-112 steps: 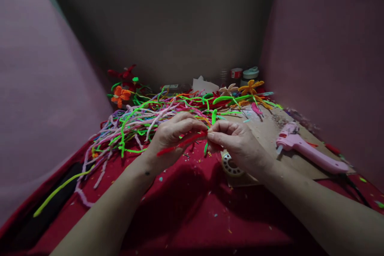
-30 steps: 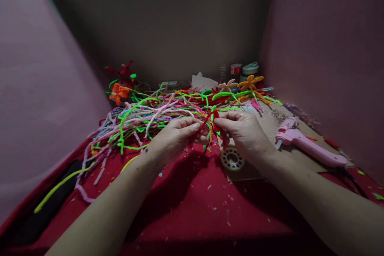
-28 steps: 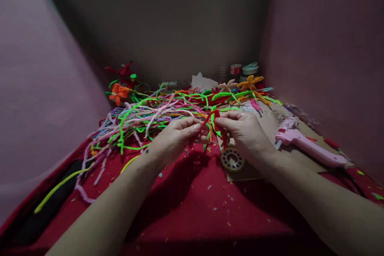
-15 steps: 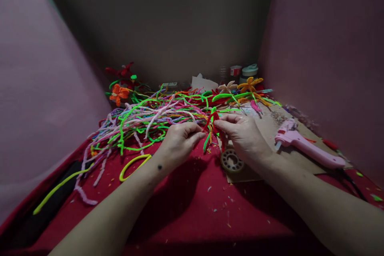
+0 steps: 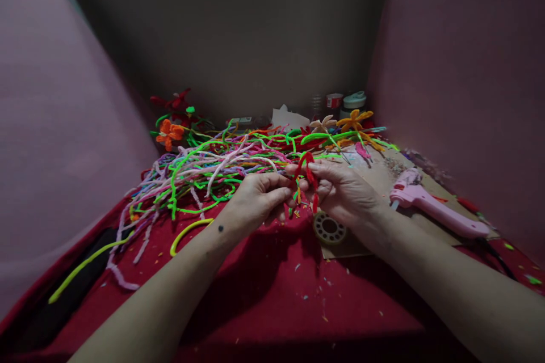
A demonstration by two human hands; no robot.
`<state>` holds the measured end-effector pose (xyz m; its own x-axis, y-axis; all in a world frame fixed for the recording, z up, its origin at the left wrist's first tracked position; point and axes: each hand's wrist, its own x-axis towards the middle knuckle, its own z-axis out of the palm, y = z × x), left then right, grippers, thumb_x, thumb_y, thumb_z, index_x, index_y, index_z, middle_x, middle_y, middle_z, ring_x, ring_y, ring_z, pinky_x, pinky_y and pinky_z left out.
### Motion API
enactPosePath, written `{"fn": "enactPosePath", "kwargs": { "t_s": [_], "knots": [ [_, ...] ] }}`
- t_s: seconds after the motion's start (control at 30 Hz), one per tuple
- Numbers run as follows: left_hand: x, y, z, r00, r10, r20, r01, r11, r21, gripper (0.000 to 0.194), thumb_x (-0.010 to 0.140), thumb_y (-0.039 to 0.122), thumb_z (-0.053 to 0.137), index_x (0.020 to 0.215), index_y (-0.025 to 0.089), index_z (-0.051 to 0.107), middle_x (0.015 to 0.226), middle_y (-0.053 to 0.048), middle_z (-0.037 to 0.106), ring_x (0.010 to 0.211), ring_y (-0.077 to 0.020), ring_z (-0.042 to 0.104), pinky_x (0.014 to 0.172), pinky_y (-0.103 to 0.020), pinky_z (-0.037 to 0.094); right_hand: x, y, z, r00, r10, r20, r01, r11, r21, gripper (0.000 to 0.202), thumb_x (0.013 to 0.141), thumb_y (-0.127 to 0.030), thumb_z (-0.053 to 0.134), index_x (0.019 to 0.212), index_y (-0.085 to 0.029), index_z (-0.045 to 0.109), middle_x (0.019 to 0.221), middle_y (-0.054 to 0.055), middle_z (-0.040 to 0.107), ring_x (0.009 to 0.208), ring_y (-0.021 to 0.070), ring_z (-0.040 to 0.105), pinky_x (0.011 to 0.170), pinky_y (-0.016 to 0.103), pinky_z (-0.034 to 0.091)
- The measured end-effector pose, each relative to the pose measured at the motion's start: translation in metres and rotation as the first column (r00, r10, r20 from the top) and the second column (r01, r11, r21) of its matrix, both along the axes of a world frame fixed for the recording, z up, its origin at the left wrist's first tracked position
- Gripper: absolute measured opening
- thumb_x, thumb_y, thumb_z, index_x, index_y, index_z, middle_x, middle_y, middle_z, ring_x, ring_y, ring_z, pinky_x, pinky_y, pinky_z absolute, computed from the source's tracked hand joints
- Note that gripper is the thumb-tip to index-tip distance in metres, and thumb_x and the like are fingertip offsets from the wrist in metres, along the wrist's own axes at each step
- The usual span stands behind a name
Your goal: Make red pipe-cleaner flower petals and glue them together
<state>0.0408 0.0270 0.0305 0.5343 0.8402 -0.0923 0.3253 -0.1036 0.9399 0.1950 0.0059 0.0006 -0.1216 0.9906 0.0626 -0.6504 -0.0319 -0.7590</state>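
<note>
A red pipe cleaner (image 5: 307, 160) is bent into a narrow arch between my two hands. On one side, the fingers of my left hand (image 5: 259, 195) pinch its lower end. Thumb and fingers of my right hand (image 5: 340, 190) close on its other side, and a red end hangs below them. Just behind the hands spreads a big tangle of pipe cleaners (image 5: 230, 161) in green, pink, purple and other colours. A roll of tape (image 5: 330, 228) lies under my right hand, on the edge of a cardboard sheet (image 5: 374, 181).
A pink glue gun (image 5: 438, 207) rests on the cardboard at right. Pipe-cleaner flowers, one orange (image 5: 169, 134) and one golden (image 5: 355, 120), stand toward the back. Behind them is a lidded container (image 5: 355, 100). Small scraps dot the red tablecloth (image 5: 298, 300).
The red pipe cleaner now stands higher as an arch between my hands. My right fingers have shifted their hold, and my left hand has turned slightly, its fingers curling further under.
</note>
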Motion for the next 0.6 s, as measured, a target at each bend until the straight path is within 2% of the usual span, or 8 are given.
{"fn": "enactPosePath", "kwargs": {
  "t_s": [0.1, 0.23, 0.3, 0.37, 0.47, 0.53, 0.6],
  "knots": [
    [0.001, -0.002, -0.005, 1.000, -0.003, -0.024, 0.007, 0.984, 0.177, 0.008, 0.078, 0.016, 0.050, 0.079, 0.013, 0.057, 0.058, 0.004, 0.054, 0.040, -0.0039, 0.045, 0.038, -0.015, 0.035, 0.001, -0.002, 0.001, 0.999, 0.001, -0.052, -0.002, 1.000, -0.013, 0.005, 0.065, -0.017, 0.062, 0.065, -0.013, 0.064, 0.062, 0.002, 0.063, 0.053, 0.0093, 0.054, 0.047, 0.020, 0.039],
    [-0.001, -0.003, -0.015, 0.996, 0.040, -0.084, 0.005, 0.877, 0.480, 0.011, 0.080, 0.020, 0.049, 0.081, 0.015, 0.058, 0.058, 0.004, 0.051, 0.045, -0.0043, 0.044, 0.044, -0.015, 0.037, 0.002, -0.002, 0.000, 0.995, -0.019, -0.096, 0.017, 1.000, -0.023, 0.003, 0.065, -0.015, 0.062, 0.063, -0.013, 0.062, 0.064, 0.001, 0.062, 0.053, 0.0086, 0.054, 0.051, 0.020, 0.041],
    [-0.001, -0.005, -0.017, 0.993, 0.072, -0.094, -0.012, 0.848, 0.530, 0.011, 0.080, 0.020, 0.049, 0.081, 0.016, 0.059, 0.058, 0.004, 0.051, 0.045, -0.0042, 0.044, 0.044, -0.015, 0.036, 0.003, -0.002, 0.000, 0.994, 0.001, -0.108, -0.001, 1.000, -0.003, 0.005, 0.066, -0.016, 0.062, 0.063, -0.013, 0.059, 0.063, 0.000, 0.060, 0.053, 0.0085, 0.053, 0.053, 0.020, 0.041],
    [0.000, -0.006, -0.015, 0.996, 0.083, -0.043, -0.053, 0.882, 0.469, 0.010, 0.079, 0.021, 0.050, 0.081, 0.016, 0.058, 0.057, 0.004, 0.051, 0.043, -0.0040, 0.044, 0.041, -0.015, 0.035, 0.003, -0.002, 0.001, 0.994, 0.035, -0.105, -0.031, 0.999, 0.042, 0.007, 0.067, -0.017, 0.062, 0.063, -0.014, 0.057, 0.062, 0.000, 0.058, 0.053, 0.0087, 0.052, 0.053, 0.021, 0.040],
    [0.000, -0.007, -0.008, 0.998, 0.016, 0.053, -0.026, 0.982, 0.186, 0.009, 0.079, 0.023, 0.051, 0.080, 0.015, 0.056, 0.054, 0.005, 0.052, 0.037, -0.0045, 0.043, 0.035, -0.015, 0.031, 0.004, -0.003, 0.002, 0.995, 0.070, -0.076, -0.060, 0.990, 0.129, 0.008, 0.069, -0.019, 0.061, 0.065, -0.016, 0.054, 0.060, -0.001, 0.055, 0.052, 0.0089, 0.049, 0.052, 0.022, 0.038],
    [-0.001, -0.005, -0.004, 0.993, -0.034, 0.112, 0.031, 0.999, 0.024, 0.010, 0.079, 0.024, 0.053, 0.081, 0.015, 0.056, 0.052, 0.005, 0.052, 0.035, -0.0049, 0.042, 0.032, -0.015, 0.029, 0.004, -0.004, 0.003, 0.996, 0.084, -0.042, -0.076, 0.983, 0.167, 0.007, 0.069, -0.018, 0.060, 0.066, -0.017, 0.054, 0.059, -0.002, 0.054, 0.051, 0.0091, 0.047, 0.050, 0.022, 0.036],
    [-0.002, -0.004, -0.002, 0.985, -0.041, 0.165, 0.047, 0.998, -0.034, 0.011, 0.077, 0.025, 0.056, 0.081, 0.015, 0.058, 0.053, 0.004, 0.054, 0.035, -0.0049, 0.042, 0.032, -0.015, 0.029, 0.004, -0.004, 0.003, 0.996, 0.088, -0.021, -0.083, 0.981, 0.175, 0.007, 0.069, -0.019, 0.060, 0.068, -0.017, 0.054, 0.059, -0.001, 0.054, 0.051, 0.0093, 0.046, 0.051, 0.023, 0.035]
  ]
}}
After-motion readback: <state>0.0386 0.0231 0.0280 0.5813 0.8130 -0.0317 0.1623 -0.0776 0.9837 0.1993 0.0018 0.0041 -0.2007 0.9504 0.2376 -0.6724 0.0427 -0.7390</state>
